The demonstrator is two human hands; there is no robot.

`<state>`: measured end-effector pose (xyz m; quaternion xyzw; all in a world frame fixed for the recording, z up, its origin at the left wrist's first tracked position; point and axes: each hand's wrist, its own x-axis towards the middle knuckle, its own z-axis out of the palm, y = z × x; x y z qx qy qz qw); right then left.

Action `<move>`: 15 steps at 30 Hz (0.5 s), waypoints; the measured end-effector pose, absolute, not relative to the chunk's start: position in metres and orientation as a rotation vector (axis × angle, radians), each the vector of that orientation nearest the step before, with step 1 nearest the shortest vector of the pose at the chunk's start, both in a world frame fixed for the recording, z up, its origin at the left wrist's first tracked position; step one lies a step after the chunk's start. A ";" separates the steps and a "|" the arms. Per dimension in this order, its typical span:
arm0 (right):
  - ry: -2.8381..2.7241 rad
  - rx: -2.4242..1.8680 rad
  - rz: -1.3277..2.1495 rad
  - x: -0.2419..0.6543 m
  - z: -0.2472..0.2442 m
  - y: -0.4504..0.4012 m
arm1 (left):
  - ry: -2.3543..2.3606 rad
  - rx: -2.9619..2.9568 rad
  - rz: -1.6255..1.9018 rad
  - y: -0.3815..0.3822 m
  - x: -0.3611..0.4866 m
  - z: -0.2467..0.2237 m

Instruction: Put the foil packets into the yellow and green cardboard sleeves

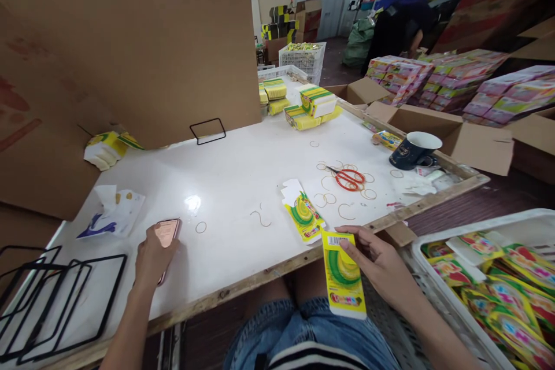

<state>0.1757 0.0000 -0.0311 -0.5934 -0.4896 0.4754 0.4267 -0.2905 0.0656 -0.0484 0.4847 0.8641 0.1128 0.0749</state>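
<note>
Yellow printed carton: pinched at its upper end between thumb and fingers of the right hand, nearly closed. Left hand: half curled over a pink smartphone; grip cannot be told. 1 similar carton lies just beyond the right hand; red-handled scissors lie farther beyond.

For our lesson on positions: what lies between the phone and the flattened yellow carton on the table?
A round rubber band, then a wavy band, in the head view.
</note>
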 end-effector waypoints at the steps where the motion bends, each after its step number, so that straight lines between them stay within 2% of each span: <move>1: -1.221 -1.481 1.186 0.176 -0.031 0.000 | 2.587 1.447 0.360 0.066 -0.291 -0.047; 6: -1.201 -1.471 1.196 0.178 -0.032 -0.001 | 2.544 1.482 0.585 0.065 -0.276 -0.033; 9: -1.147 -1.408 1.269 0.174 -0.029 0.000 | 2.407 1.551 0.781 0.054 -0.227 -0.022; 11: -1.109 -1.341 1.302 0.166 -0.024 0.002 | 2.111 1.626 0.851 0.041 -0.173 -0.016; 13: -1.105 -1.284 1.291 0.154 -0.020 0.004 | 1.474 1.461 0.901 0.026 -0.113 -0.010; 15: -1.138 -1.249 1.248 0.142 -0.016 0.006 | 1.112 1.247 0.863 0.012 -0.059 -0.005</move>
